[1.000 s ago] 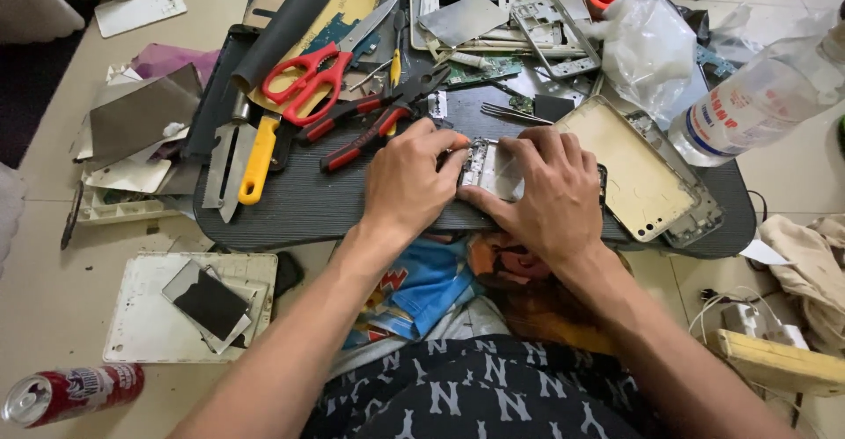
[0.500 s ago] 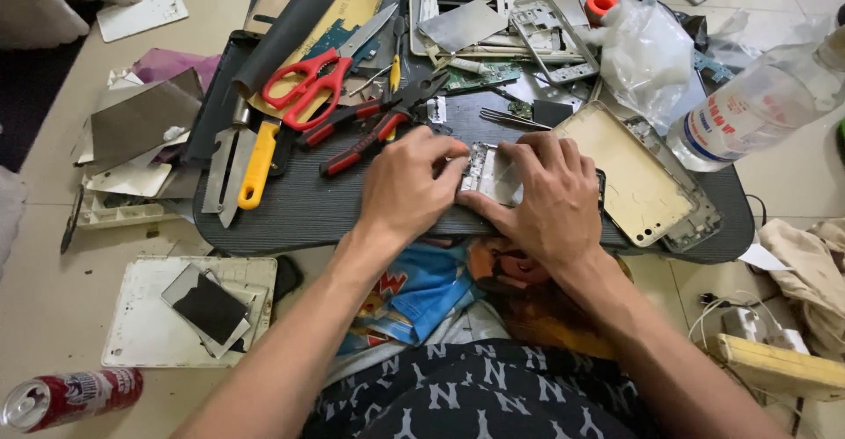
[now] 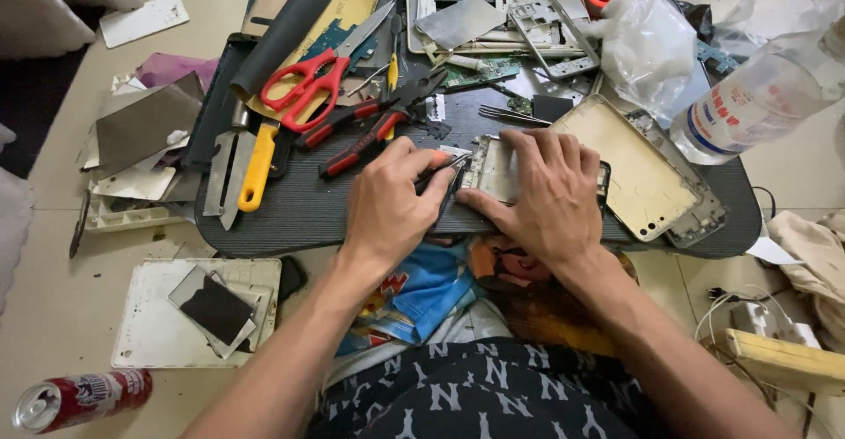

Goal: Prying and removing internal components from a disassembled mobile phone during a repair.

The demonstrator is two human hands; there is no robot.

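My right hand (image 3: 544, 194) lies flat on a silver phone frame (image 3: 491, 164) and presses it down on the dark work board (image 3: 290, 210). My left hand (image 3: 390, 203) grips a thin tool with a red handle (image 3: 440, 168), whose tip touches the left edge of the frame. Much of the frame is hidden under my right palm.
Red scissors (image 3: 304, 87), red-handled pliers (image 3: 374, 127), a yellow-handled knife (image 3: 255, 168), tweezers (image 3: 512, 115), a gold phone back cover (image 3: 635, 171) and several phone frames lie on the board. A plastic bottle (image 3: 764, 96) stands right, a red can (image 3: 79, 400) lies bottom left.
My left hand has drawn slightly left off the frame, so the tool and the frame's left edge show more. My right hand stays pressed on the frame.
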